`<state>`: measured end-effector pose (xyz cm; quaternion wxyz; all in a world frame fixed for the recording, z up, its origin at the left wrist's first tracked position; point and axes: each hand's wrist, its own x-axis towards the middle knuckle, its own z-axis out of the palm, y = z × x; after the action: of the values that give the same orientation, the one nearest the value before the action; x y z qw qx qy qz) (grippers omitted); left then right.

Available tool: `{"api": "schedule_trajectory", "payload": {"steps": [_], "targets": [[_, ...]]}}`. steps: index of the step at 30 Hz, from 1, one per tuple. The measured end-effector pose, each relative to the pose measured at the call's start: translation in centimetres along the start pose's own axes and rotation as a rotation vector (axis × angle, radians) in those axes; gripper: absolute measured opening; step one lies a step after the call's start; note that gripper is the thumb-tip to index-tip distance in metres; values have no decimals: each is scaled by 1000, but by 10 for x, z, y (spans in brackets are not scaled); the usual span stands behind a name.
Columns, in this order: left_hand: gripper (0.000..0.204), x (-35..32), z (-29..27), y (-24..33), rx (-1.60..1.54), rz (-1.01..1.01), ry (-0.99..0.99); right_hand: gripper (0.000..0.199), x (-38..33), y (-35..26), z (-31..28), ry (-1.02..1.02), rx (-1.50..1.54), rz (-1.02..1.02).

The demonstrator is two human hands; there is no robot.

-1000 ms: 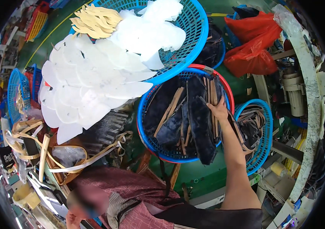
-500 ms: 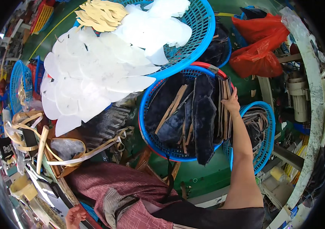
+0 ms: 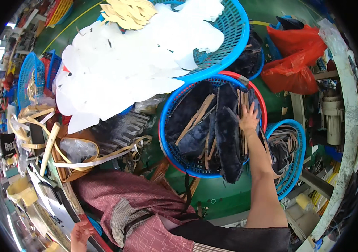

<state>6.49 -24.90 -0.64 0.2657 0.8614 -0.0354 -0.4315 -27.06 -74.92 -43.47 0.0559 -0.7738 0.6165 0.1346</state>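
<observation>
I'm seeing dark plush pieces (image 3: 183,110) with tan edges (image 3: 195,119) right of frame centre, crowded into a blue basket (image 3: 180,159), one long piece (image 3: 228,136) drooping over its lower rim!

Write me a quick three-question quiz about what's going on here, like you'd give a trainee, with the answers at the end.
1. Which of the wearer's hands is at the round blue basket of dark fuzzy strips?
A) left
B) right
C) both

2. True or false: in the picture, the red plastic bag is to the left of the white sheets.

3. Fill in the colour: the wavy cut pieces at the top, next to the white sheets, are ____.

Key:
1. B, the right hand.
2. False; the red plastic bag is to their right.
3. Pale yellow.
</observation>
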Motion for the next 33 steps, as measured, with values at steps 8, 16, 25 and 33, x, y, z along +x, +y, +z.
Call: {"api": "schedule_trajectory", "payload": {"steps": [8,16,25,33], "targets": [[31,-3,3,-14,-25,-10,41,113,11,48,-2,107,475,246],[26,15,14,-28,-208,-18,14,108,26,-5,17,-195,255,661],[24,13,8,-36,-201,42,140,48,33,155,-1,72,1094,159],[55,42,92,71,-127,473,-255,76,-86,10,-308,-175,1592,-495]]}}
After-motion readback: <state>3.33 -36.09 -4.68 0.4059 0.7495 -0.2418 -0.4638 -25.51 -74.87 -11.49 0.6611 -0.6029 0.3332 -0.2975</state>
